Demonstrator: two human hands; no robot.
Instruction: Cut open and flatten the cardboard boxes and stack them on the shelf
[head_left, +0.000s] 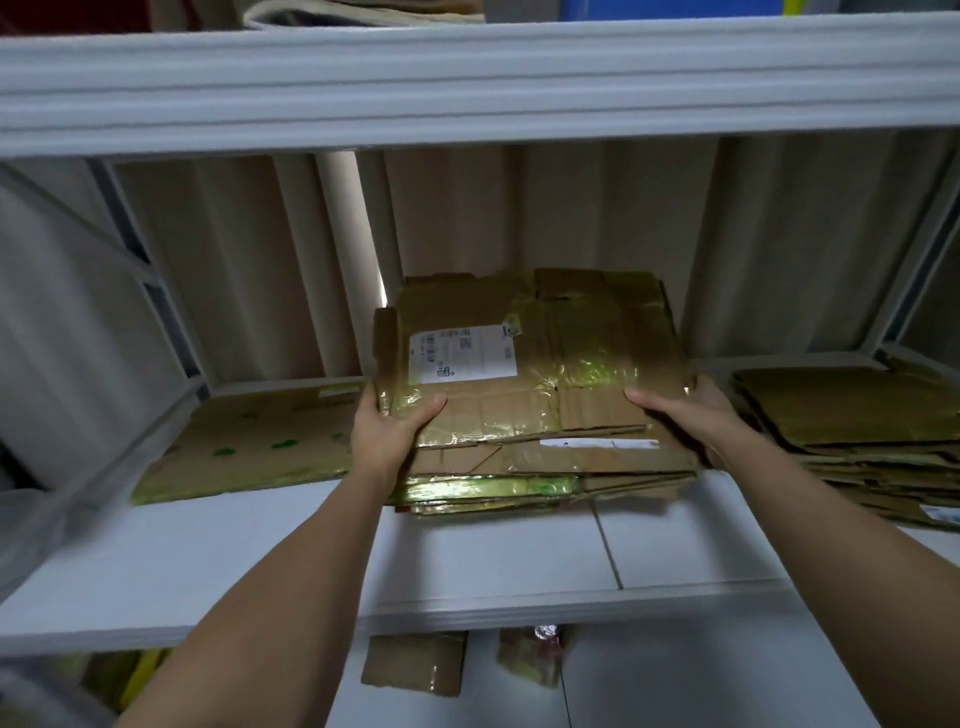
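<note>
A stack of flattened cardboard boxes (540, 415), brown with shiny tape and a white shipping label on top, lies over the middle of the white shelf board (260, 566). My left hand (389, 431) grips the stack's near left corner, thumb on top. My right hand (691, 415) holds the right edge, thumb on top and fingers under. Whether the stack rests on the board or hangs just above it, I cannot tell.
A single flattened box with green marks (249, 441) lies on the shelf at the left. Another pile of flattened cardboard (857, 426) sits at the right. The upper shelf beam (467, 88) runs overhead. Small boxes (415, 665) stand on the level below.
</note>
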